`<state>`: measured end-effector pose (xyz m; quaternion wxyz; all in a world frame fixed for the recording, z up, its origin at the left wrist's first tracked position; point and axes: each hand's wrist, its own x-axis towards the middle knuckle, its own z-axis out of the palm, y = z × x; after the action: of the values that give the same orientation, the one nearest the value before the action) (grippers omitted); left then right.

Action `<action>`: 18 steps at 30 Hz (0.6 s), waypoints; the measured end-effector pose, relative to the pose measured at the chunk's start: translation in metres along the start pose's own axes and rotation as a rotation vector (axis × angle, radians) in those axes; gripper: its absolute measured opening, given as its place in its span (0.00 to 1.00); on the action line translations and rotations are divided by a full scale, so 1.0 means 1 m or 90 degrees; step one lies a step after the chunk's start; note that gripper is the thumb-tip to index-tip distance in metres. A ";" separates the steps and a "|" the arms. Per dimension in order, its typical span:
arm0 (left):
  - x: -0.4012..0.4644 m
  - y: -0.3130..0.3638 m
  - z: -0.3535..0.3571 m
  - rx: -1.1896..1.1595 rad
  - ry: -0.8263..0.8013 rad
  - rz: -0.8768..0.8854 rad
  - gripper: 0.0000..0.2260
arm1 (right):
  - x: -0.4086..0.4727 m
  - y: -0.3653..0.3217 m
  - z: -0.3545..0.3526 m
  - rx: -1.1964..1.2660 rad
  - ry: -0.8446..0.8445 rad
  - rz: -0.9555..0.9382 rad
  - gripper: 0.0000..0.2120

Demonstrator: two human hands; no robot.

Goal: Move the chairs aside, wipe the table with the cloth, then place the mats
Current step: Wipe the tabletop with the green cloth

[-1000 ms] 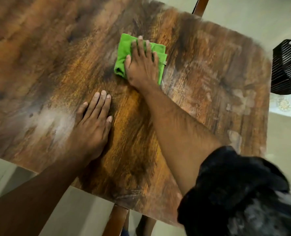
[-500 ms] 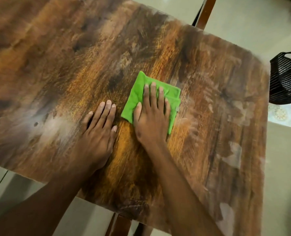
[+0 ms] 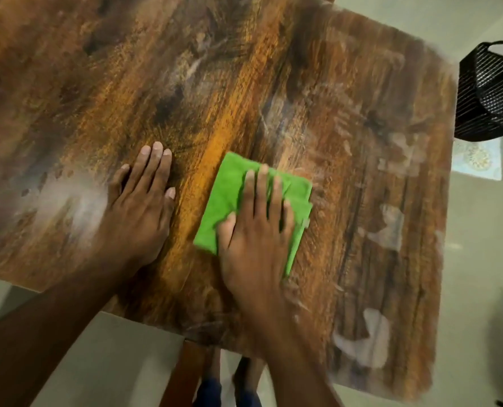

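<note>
The right hand presses flat, fingers straight and spread, on the folded green cloth. The cloth lies on the wooden table, near its front edge. Just left of the cloth, the left hand rests flat on the table, holding nothing.

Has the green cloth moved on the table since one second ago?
Yes. The cloth, under the right hand, has come toward the near table edge; it now lies beside the resting left hand, no longer beyond it.
</note>
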<state>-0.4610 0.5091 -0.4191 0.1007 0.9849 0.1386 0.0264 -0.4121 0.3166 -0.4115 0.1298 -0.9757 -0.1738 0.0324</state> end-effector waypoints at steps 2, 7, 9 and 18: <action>-0.001 0.001 -0.002 -0.009 -0.022 -0.003 0.28 | 0.070 0.016 -0.002 0.026 0.035 0.028 0.33; -0.002 0.003 -0.003 -0.026 -0.009 -0.001 0.28 | 0.208 0.038 -0.011 0.030 0.002 0.033 0.32; -0.002 0.003 -0.004 -0.032 -0.005 -0.001 0.28 | 0.213 0.039 -0.011 0.012 0.010 0.014 0.31; -0.001 0.002 -0.005 -0.026 0.010 0.008 0.28 | -0.013 -0.002 -0.009 0.018 -0.024 0.033 0.32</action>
<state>-0.4621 0.5078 -0.4133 0.1195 0.9833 0.1323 0.0375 -0.4235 0.3114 -0.4017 0.1394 -0.9771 -0.1503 0.0567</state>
